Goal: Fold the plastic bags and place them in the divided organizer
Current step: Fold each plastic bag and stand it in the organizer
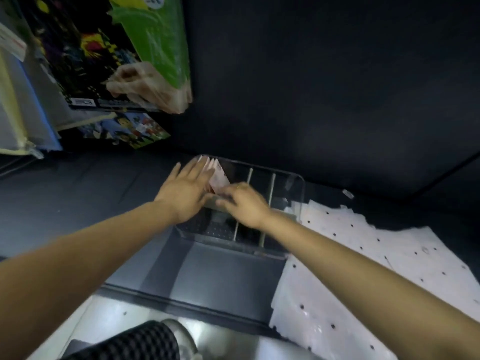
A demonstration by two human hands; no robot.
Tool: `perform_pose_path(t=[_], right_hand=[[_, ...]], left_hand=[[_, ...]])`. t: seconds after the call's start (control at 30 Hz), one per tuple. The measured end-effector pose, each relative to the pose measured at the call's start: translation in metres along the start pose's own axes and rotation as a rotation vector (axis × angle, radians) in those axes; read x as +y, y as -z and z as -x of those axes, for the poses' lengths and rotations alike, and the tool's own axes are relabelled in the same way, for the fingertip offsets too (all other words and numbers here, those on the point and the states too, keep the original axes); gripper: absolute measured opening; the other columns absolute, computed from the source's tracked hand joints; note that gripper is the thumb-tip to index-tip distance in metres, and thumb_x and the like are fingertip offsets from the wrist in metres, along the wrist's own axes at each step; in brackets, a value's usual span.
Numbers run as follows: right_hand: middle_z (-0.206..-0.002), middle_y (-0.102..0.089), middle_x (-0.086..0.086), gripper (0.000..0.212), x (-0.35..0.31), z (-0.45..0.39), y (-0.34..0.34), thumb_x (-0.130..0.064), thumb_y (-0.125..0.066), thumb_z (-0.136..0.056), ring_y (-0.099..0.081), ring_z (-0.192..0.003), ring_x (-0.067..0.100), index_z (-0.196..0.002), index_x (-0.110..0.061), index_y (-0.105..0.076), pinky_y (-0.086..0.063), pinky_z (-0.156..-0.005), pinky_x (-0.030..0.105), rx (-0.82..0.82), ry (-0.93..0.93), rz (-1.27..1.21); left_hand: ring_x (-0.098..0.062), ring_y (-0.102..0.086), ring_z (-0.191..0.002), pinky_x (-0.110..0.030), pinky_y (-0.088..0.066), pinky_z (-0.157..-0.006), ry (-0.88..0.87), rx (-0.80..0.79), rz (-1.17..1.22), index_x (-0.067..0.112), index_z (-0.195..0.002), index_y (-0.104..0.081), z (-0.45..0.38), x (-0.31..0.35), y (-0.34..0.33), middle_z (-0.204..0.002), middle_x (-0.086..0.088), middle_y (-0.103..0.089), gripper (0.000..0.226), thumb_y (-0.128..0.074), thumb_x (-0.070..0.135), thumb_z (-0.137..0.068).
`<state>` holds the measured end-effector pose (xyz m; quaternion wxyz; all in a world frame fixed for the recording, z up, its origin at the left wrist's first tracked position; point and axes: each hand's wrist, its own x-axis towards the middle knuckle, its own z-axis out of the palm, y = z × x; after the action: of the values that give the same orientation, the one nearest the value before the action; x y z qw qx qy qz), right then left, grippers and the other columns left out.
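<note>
**Folded bags packed upright into the organizer's left compartment**

Both hands meet over the clear divided organizer [298, 201], which sits on the dark table [78, 193] against the back wall. The left hand [185, 192] is flat, its fingers straight and spread, pressing against the side of a row of folded bags [217, 175] that stand on edge in the far part of the leftmost compartment. That flat press looks meant to keep the stack upright and tight so it does not fan open or topple.

The right hand [244, 203] reaches in from the other side, its fingers curled down at the near end of the same row. It is blurred, so I cannot tell whether it pinches a bag or only nudges the stack. It seems to be seating 1 more folded piece against the others.

At least 2 thin dividers [271, 201] split the tray, and the compartments to the right show nothing in them. Just right of the organizer, a pile of unfolded white plastic bags [363, 255] with dark dots lies flat within easy reach, which suggests much of the folding is not yet done.
</note>
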<state>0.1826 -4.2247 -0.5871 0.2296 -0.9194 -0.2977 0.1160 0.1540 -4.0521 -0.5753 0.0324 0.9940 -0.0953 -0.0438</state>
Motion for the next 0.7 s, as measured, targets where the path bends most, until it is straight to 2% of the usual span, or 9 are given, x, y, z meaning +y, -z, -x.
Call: perform_pose_path(t=[0.13,0.2,0.27,0.33,0.4,0.47,0.53,0.6,0.7], right_hand=[[-0.102,-0.069,0.002,0.017,0.039,0.071,0.033,-0.019,-0.061,-0.089,-0.063,-0.094,0.017,-0.104,-0.014,-0.068,-0.049,-0.085,0.03,0.399,-0.081,-0.244],[-0.096,-0.065,-0.001,0.011,0.066,0.12,0.04,-0.018,-0.062,-0.089,-0.062,-0.088,0.015,-0.098,-0.015,-0.067,-0.05,-0.081,0.027,0.441,-0.148,-0.225],[-0.095,-0.059,-0.003,0.011,0.092,0.17,0.037,-0.022,-0.061,-0.089,-0.058,-0.088,0.015,-0.098,-0.015,-0.063,-0.05,-0.08,0.03,0.334,-0.222,-0.128],[-0.101,-0.053,-0.005,0.022,0.111,0.22,0.026,-0.031,-0.062,-0.089,-0.054,-0.096,0.016,-0.105,-0.017,-0.058,-0.046,-0.082,0.029,0.128,-0.259,-0.025],[-0.116,-0.049,-0.003,0.043,0.124,0.265,0.011,-0.045,-0.063,-0.085,-0.047,-0.108,0.017,-0.118,-0.019,-0.051,-0.041,-0.089,0.028,-0.098,-0.237,0.113],[-0.137,-0.039,0.001,0.069,0.13,0.298,-0.007,-0.059,-0.061,-0.079,-0.037,-0.123,0.018,-0.132,-0.02,-0.041,-0.032,-0.102,0.027,-0.241,-0.239,0.187],[-0.153,-0.021,0.0,0.091,0.133,0.319,-0.021,-0.068,-0.059,-0.073,-0.018,-0.138,0.018,-0.143,-0.021,-0.027,-0.016,-0.114,0.026,-0.265,-0.259,0.196],[-0.158,-0.003,-0.002,0.106,0.134,0.33,-0.031,-0.071,-0.061,-0.068,-0.001,-0.144,0.016,-0.149,-0.023,-0.012,-0.001,-0.117,0.026,-0.256,-0.248,0.185],[-0.155,0.018,-0.002,0.106,0.136,0.344,-0.036,-0.061,-0.062,-0.076,0.017,-0.143,0.016,-0.15,-0.025,0.007,0.01,-0.117,0.03,-0.297,-0.184,0.242]], left_hand=[[-0.024,-0.017,-0.144,-0.037,-0.008,-0.117,-0.301,0.154,0.061,0.014,-0.143,-0.037,0.01,0.046,0.013,-0.156,-0.008,-0.022,0.05,-0.047,0.033,-0.097],[-0.023,-0.023,-0.142,-0.033,-0.014,-0.115,-0.439,0.102,0.118,0.014,-0.14,-0.041,0.02,0.08,0.011,-0.153,-0.007,-0.029,0.048,-0.048,0.031,-0.096],[-0.02,-0.025,-0.14,-0.029,-0.016,-0.114,-0.539,-0.004,0.141,0.017,-0.14,-0.04,0.028,0.114,0.005,-0.152,-0.004,-0.03,0.046,-0.045,0.033,-0.097],[-0.019,-0.029,-0.138,-0.029,-0.023,-0.113,-0.582,-0.105,0.143,0.019,-0.139,-0.041,0.034,0.146,-0.004,-0.151,-0.001,-0.031,0.045,-0.042,0.036,-0.098],[-0.017,-0.027,-0.139,-0.029,-0.027,-0.111,-0.581,-0.245,0.116,0.021,-0.143,-0.037,0.042,0.176,-0.017,-0.154,0.002,-0.025,0.048,-0.04,0.04,-0.098],[-0.017,-0.02,-0.142,-0.031,-0.026,-0.111,-0.573,-0.393,0.093,0.022,-0.146,-0.029,0.052,0.2,-0.034,-0.157,0.004,-0.016,0.055,-0.042,0.043,-0.097],[-0.016,-0.011,-0.145,-0.031,-0.022,-0.114,-0.54,-0.508,0.1,0.02,-0.15,-0.02,0.063,0.214,-0.054,-0.159,0.004,-0.006,0.068,-0.048,0.047,-0.094],[-0.015,0.001,-0.146,-0.031,-0.012,-0.117,-0.512,-0.58,0.075,0.018,-0.152,-0.007,0.077,0.218,-0.075,-0.159,0.003,0.007,0.087,-0.057,0.049,-0.088],[-0.017,0.017,-0.144,-0.03,0.004,-0.117,-0.5,-0.555,0.006,0.018,-0.15,0.01,0.097,0.218,-0.099,-0.156,0.002,0.023,0.102,-0.061,0.05,-0.084]])
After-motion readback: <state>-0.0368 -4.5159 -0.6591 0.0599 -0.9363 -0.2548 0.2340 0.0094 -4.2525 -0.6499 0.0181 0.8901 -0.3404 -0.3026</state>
